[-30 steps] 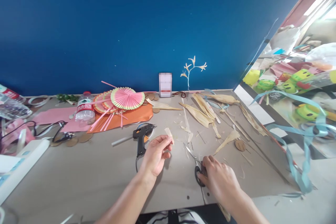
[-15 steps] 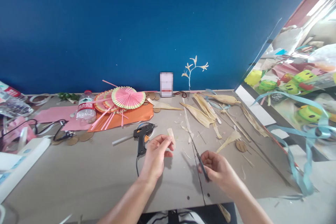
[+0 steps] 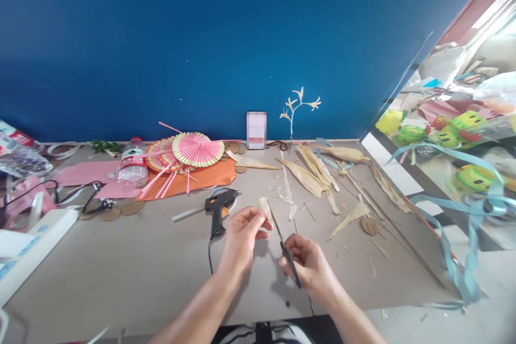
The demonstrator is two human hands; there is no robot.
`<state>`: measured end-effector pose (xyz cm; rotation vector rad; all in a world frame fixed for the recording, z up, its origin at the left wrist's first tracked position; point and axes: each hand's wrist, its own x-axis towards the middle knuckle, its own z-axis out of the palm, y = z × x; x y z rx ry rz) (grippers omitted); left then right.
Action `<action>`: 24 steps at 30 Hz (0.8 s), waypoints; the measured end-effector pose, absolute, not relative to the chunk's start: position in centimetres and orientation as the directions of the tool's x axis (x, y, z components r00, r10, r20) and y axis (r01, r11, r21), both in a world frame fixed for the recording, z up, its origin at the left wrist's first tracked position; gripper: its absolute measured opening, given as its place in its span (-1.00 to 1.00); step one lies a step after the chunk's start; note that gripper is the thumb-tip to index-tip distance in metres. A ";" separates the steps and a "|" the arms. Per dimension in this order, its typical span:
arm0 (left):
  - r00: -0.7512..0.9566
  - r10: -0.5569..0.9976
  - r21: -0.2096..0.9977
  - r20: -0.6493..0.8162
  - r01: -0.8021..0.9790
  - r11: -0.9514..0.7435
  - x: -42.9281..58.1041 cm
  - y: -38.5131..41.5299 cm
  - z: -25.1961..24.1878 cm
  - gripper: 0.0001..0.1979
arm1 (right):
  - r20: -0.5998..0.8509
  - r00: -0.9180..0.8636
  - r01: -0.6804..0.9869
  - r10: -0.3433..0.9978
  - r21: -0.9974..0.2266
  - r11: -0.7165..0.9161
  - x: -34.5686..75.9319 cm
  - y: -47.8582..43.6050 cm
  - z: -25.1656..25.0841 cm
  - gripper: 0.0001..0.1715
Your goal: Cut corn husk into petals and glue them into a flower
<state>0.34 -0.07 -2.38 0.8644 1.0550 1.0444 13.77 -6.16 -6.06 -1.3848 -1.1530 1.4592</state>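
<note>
The left hand (image 3: 244, 234) is positioned above the near middle of the desk (image 3: 161, 269); its grip is narrow, with thumb and fingers pinching a small pale husk piece (image 3: 264, 205), the free end of which projects upward. The right hand (image 3: 309, 264) grips the black handles of the scissors (image 3: 289, 259), with the blades directed up and leftward, just beside the husk piece; contact between blade and husk cannot be confirmed. The glue gun (image 3: 218, 212) lies beyond the left wrist, nozzle pointing right. Larger dried husks (image 3: 304, 176) and a round wooden disc (image 3: 368, 226) lie to the right. A branched flower stem (image 3: 292, 121) stands upright at the blue wall (image 3: 226, 37). Pink pleated fans (image 3: 198, 149) overlap an orange sheet (image 3: 223, 173), near a red-capped bottle (image 3: 133, 167).
</note>
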 end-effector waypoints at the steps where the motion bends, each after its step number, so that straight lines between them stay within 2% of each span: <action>1: 0.142 0.955 0.925 -0.260 -0.248 0.289 0.4 -0.1 -2.4 -0.78 | -0.269 -0.075 0.040 0.960 -0.963 -0.267 13.8 -6.2 -6.1 -0.61; 14: 0.144 0.949 0.909 -0.282 -0.275 0.312 0.5 -0.2 -2.3 -0.79 | -0.292 -0.053 -0.057 0.955 -0.954 -0.295 13.2 -6.0 -5.6 -0.55; 24: 0.139 0.955 0.918 -0.264 -0.267 0.292 0.4 -0.4 -2.3 -0.79 | -0.320 -0.026 -0.058 0.947 -0.945 -0.321 13.1 -6.1 -5.1 -0.54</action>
